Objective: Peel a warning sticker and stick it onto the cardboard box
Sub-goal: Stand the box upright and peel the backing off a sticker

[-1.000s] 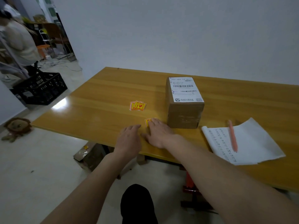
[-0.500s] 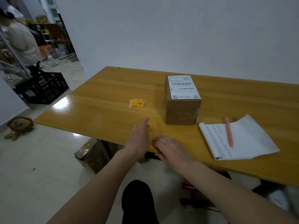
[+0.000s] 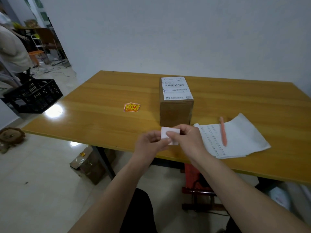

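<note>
A brown cardboard box [image 3: 175, 111] with a white shipping label on top stands upright in the middle of the wooden table [image 3: 104, 91]. Just in front of it, above the table's near edge, my left hand [image 3: 150, 145] and my right hand [image 3: 186, 140] together pinch one warning sticker [image 3: 165, 132], its white backing side turned towards me. A small pile of yellow and red warning stickers [image 3: 132, 107] lies on the table, left of the box.
An open notebook [image 3: 235, 137] with an orange pen [image 3: 223, 131] on it lies right of the box. On the floor to the left are a black crate [image 3: 33, 95], a plush lion [image 3: 11, 137] and a small carton [image 3: 89, 163]. A person stands far left.
Both hands slid one sticker off the table's near edge, lifted it and turned it over. It is now held up in front of the box with the white back showing.
</note>
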A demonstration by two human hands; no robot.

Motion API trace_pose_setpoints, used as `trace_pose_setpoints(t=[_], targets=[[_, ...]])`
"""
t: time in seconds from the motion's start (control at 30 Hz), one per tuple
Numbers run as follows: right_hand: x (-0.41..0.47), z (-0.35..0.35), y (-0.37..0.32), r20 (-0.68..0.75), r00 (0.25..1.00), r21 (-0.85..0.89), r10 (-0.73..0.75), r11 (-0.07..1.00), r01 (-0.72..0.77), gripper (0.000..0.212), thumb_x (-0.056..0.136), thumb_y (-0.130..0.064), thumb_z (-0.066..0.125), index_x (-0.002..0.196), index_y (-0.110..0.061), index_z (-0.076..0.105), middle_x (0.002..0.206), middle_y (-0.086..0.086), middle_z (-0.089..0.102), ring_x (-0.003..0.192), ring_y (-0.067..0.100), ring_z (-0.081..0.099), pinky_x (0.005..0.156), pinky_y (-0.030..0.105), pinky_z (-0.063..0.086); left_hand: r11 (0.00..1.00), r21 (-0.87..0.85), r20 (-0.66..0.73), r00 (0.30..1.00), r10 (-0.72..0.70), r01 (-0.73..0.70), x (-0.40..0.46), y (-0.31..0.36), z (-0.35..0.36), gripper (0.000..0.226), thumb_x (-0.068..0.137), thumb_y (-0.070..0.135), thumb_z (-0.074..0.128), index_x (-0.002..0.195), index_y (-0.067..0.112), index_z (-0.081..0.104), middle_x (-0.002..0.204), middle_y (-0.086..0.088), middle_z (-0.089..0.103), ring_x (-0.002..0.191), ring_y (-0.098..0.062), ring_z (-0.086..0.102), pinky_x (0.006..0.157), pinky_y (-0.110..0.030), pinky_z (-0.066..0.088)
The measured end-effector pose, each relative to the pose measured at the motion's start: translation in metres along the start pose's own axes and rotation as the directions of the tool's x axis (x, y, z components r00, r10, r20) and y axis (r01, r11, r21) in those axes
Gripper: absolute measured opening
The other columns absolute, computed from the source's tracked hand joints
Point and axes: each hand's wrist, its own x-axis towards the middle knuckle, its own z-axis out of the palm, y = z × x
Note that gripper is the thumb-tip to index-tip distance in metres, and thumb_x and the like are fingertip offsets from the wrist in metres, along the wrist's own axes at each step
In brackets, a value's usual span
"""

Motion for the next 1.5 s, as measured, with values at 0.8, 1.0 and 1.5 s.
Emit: trace_pose_setpoints(t=[0.8, 1.0, 1.5], targets=[[-0.011, 0.011, -0.017, 0.058, 0.99, 0.095, -0.13, 0.988, 0.124, 0.015, 0.086, -0.017, 0.066, 0.082, -0.002, 0.068, 0.088, 0.025, 0.068, 0.073, 0.015, 0.06, 0.064, 0.022, 0.052, 0.845, 0.351, -0.266, 0.822, 0.504, -0.404, -0.014, 0.01, 0.013, 0.036, 0.079, 0.008, 0.07, 0.082, 0.044, 0.066, 0.082, 0.007, 0.057, 0.077, 0.003, 0.055, 0.07, -0.006, 0.044], [-0.01, 0.011, -0.017, 0.095, 0.986, 0.105, -0.134, 0.987, 0.124, 0.015, 0.088, -0.01, 0.061, 0.075, -0.011, 0.068, 0.07, 0.005, 0.064, 0.065, 0.008, 0.058, 0.061, 0.021, 0.05, 0.806, 0.373, -0.313, 0.756, 0.575, -0.459, -0.014, 0.008, 0.012, 0.033, 0.074, 0.003, 0.074, 0.086, 0.033, 0.07, 0.084, 0.004, 0.057, 0.077, 0.001, 0.053, 0.07, -0.007, 0.043], [-0.011, 0.013, -0.021, 0.089, 0.993, 0.167, -0.083, 0.984, 0.067, 0.018, 0.091, -0.013, 0.057, 0.078, -0.01, 0.07, 0.072, 0.004, 0.066, 0.067, 0.01, 0.059, 0.06, 0.022, 0.05, 0.778, 0.432, -0.362, 0.702, 0.613, -0.456, -0.011, 0.006, 0.01, 0.029, 0.076, 0.002, 0.072, 0.084, 0.03, 0.07, 0.079, 0.015, 0.05, 0.078, 0.007, 0.05, 0.072, -0.004, 0.04]])
